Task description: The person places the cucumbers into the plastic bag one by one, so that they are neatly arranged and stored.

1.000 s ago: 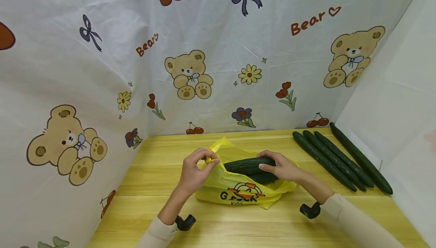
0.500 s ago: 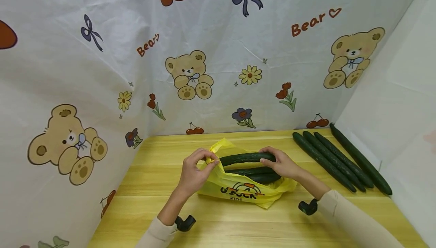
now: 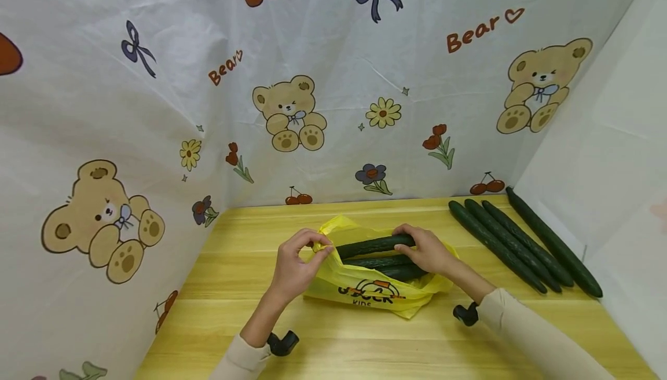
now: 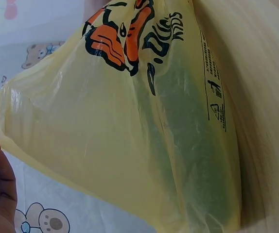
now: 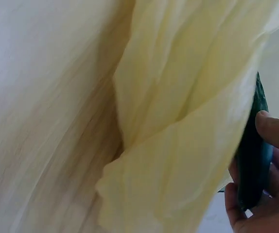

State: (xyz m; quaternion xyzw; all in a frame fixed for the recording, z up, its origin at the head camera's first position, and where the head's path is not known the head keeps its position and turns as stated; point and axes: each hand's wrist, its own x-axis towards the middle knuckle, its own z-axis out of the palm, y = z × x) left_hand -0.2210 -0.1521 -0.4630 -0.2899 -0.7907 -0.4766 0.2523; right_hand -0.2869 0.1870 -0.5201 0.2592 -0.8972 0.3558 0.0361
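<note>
My left hand [image 3: 293, 267] pinches the left rim of a yellow plastic bag [image 3: 333, 287] with a duck print and holds its mouth open. The thumb and fingers of my right hand [image 3: 428, 251] grip a dark green cucumber [image 3: 371, 246] near its right end. Its left end lies inside the bag, behind the rim. Below it, other cucumbers [image 3: 401, 272] lie in the bag, partly hidden by the front wall. The left wrist view shows the bag's side [image 4: 95, 131] stretched, with green showing through. In the right wrist view, the gripped cucumber [image 5: 252, 160] stands beside the bag's folds.
Several cucumbers lie slantwise at the right of the wooden table [image 3: 344, 345]: a close group [image 3: 497, 247] and a longer one [image 3: 554, 244] along the white side wall [image 3: 620, 165]. A bear-print sheet [image 3: 344, 154] hangs behind and on the left.
The right hand first raised the gripped cucumber, parting it from those beneath. It has since shifted slightly left, further into the bag. The left hand has stayed nearly still on the rim.
</note>
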